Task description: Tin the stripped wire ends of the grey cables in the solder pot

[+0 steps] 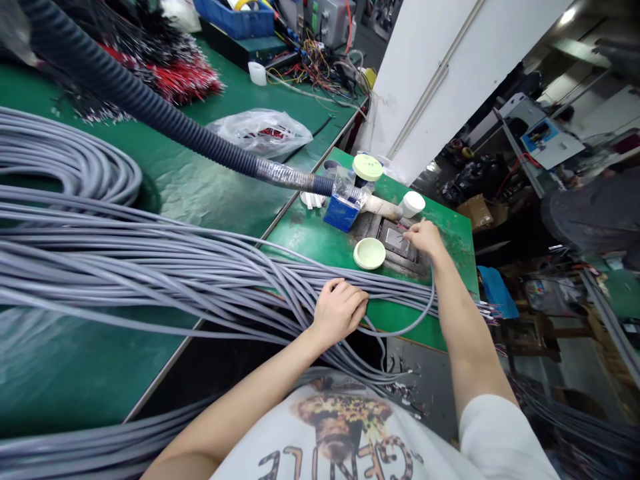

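My right hand [424,238] is closed in a pinch on the end of a grey cable [432,287], with thin stripped wires poking out from the fingertips. Those wires are over the shiny square surface of what looks like a solder pot [397,239], set in a dark, sooty frame. From that hand the cable loops down and back toward the bundle. My left hand [341,308] lies with curled fingers on the thick bundle of grey cables [210,257], gripping some of them at the near side of the green bench. A cream bowl [369,255] stands left of the pot.
A black corrugated hose [190,127] crosses above the bench and ends in a nozzle by the pot, over a blue box [341,212]. Behind are a white cup [413,202] and a pale-lidded jar [367,168]. A plastic bag [263,131] lies left; a white pillar [415,73] rises behind.
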### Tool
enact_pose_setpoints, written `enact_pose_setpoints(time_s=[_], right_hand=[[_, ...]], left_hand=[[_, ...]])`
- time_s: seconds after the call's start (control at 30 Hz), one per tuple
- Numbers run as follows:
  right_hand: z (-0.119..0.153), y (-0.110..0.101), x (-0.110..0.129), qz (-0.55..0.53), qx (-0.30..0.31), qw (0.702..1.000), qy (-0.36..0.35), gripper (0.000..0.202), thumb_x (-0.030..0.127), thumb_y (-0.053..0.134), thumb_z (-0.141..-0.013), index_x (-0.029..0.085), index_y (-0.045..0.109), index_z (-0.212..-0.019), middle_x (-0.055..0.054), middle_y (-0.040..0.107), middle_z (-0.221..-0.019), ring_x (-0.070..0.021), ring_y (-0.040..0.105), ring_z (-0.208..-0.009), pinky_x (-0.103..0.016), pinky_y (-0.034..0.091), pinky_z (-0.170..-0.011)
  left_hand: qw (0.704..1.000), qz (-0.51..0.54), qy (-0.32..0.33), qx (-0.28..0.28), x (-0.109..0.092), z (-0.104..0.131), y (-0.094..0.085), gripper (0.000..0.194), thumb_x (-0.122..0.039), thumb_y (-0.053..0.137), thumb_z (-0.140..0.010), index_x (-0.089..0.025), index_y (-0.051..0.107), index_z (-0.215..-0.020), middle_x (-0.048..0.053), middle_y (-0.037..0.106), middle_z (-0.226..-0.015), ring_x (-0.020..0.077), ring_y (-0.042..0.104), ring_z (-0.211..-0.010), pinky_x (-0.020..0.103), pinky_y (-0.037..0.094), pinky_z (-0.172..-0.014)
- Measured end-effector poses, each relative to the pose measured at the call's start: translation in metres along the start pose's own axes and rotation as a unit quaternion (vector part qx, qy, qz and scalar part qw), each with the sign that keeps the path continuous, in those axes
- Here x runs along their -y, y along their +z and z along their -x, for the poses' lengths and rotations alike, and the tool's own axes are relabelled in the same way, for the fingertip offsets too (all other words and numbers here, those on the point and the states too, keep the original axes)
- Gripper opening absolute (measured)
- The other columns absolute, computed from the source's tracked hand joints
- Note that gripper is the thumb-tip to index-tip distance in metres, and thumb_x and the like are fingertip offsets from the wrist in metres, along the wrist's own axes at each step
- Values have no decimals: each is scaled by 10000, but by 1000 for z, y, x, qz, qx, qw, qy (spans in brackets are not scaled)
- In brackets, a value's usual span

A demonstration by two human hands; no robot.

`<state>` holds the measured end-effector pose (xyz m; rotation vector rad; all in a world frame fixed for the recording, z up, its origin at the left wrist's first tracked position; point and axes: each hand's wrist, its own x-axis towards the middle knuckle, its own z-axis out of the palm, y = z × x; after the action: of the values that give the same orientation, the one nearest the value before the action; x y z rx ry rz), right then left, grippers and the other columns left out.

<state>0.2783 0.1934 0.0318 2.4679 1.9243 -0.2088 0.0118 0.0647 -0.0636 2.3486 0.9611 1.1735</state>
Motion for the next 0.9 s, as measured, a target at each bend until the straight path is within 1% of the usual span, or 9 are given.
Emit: enact_pose_setpoints(time_s=[0.1,0.2,0.27,0.33,0.4,0.5,0.7,0.8,0.9], right_hand=[[17,-12,12,-37,-2,998,-52,289,395,580,-762,151,720,-693,-7,628,-611,-133,546,-627,-239,368,-607],[31,-15,31,-97,4,988,-118,313,399,569,-758,133,706,-664,14,555,-535,-109,467,-544,-243,313,-541],[37,-11,45,-109,11,982,-157,290,366,573,-752,129,705,-649,7,559,-547,-111,467,-550,-247,299,-535],[41,-6,57,-79,19,981,-178,248,326,580,-747,136,718,-668,-12,616,-624,-126,511,-606,-247,314,-561],[42,0,67,-35,32,982,-181,220,306,584,-749,151,736,-713,-34,672,-726,-147,559,-678,-249,337,-598],[44,6,76,27,60,984,-164,221,326,581,-770,182,748,-764,-53,714,-833,-174,607,-764,-250,364,-640],[47,14,84,61,62,985,-149,198,303,580,-771,199,748,-757,-76,731,-883,-202,635,-814,-260,381,-663],[49,9,82,63,54,985,-152,205,289,568,-774,191,748,-767,-80,729,-890,-202,632,-824,-260,376,-656],[48,-6,68,48,30,986,-159,230,306,555,-786,181,748,-774,-64,723,-856,-182,622,-788,-254,370,-644]], left_hand=[[1000,-1,0,2,0,0,1,119,-209,531,-888,-209,629,-956,12,712,-900,169,603,-843,404,356,-946],[1000,-2,0,0,0,1,1,121,-207,527,-888,-208,630,-952,16,712,-897,170,602,-840,405,356,-947],[1000,-3,0,-3,0,1,1,125,-207,522,-890,-209,632,-950,20,712,-895,173,602,-841,407,355,-950],[1000,-3,-1,-3,-1,1,0,130,-207,517,-891,-210,634,-949,21,711,-892,174,602,-842,408,353,-956],[1000,-4,-1,-2,-1,1,0,132,-209,516,-891,-209,636,-948,20,709,-888,173,600,-843,408,352,-958],[1000,-6,-2,-3,-1,1,0,137,-210,514,-891,-210,639,-946,20,707,-882,174,597,-842,408,354,-955],[1000,-9,-2,0,-1,1,-1,139,-214,511,-892,-213,641,-940,22,706,-885,177,594,-842,410,355,-956],[1000,-10,-3,1,-1,1,0,133,-216,512,-893,-213,638,-936,18,706,-889,173,594,-842,410,352,-963],[1000,-9,-2,3,0,1,0,125,-217,518,-893,-214,632,-942,8,707,-894,167,595,-845,409,351,-968]])
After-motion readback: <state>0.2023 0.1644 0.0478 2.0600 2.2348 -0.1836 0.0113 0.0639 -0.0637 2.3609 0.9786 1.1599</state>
